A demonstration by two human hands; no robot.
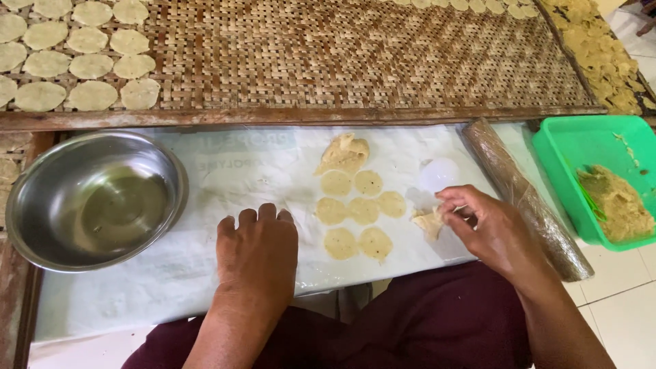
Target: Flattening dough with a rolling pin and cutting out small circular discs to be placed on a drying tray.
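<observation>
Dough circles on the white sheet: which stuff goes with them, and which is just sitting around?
In use:
right hand pinching a dough scrap
left hand flat on the white sheet
seven dough circles
dough lump

Lying about:
steel bowl
wrapped rolling pin
green tub
woven tray

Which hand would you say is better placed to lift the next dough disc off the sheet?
The left hand, probably: it lies flat and empty on the sheet beside the discs. The right hand already pinches a dough scrap.
</observation>
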